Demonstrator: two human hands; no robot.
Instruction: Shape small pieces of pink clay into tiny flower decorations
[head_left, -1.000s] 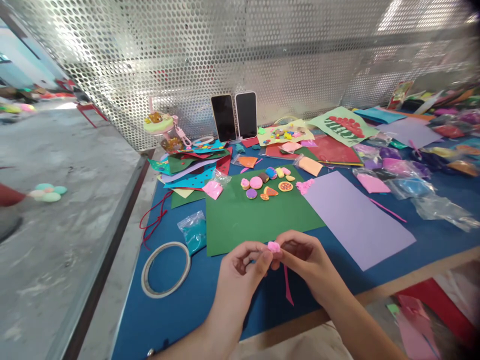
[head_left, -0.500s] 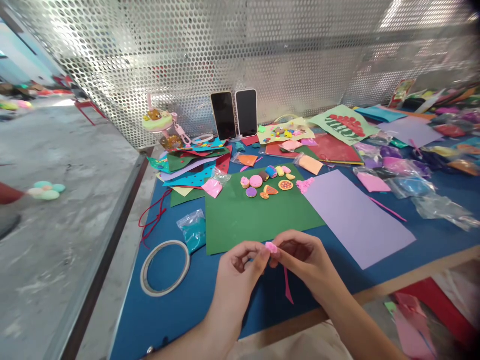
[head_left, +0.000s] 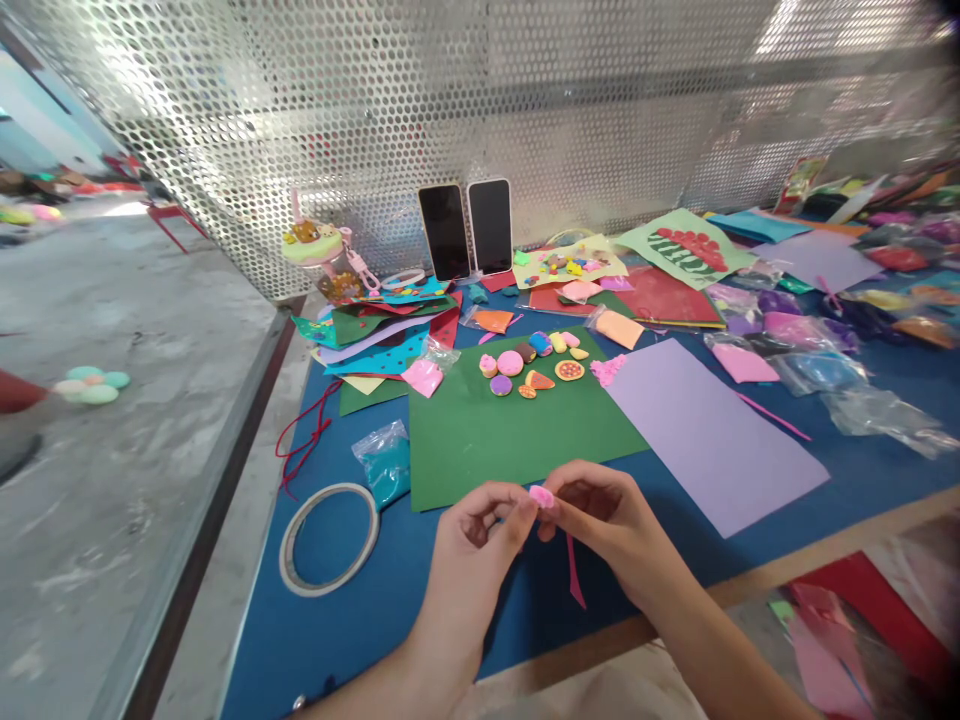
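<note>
My left hand [head_left: 480, 540] and my right hand [head_left: 611, 525] meet over the blue table [head_left: 352, 620] near its front edge, both pinching a small lump of pink clay [head_left: 541, 497] between their fingertips. A thin pink modelling tool [head_left: 575, 575] lies on the table just below my right hand. Behind the hands lies a green paper sheet [head_left: 510, 430] carrying several small coloured clay pieces [head_left: 529, 362]. To the right of it is a lilac paper sheet [head_left: 709, 430].
A roll of tape [head_left: 330, 538] and a bag of teal clay [head_left: 386, 462] lie at left. Two phones [head_left: 466, 230] lean on the perforated metal wall. Paper scraps, a red cord [head_left: 307, 440] and many clay bags crowd the back and right.
The pink clay has been pressed a little flatter between my fingertips. The hands stay in the same place; the view has shifted slightly.
</note>
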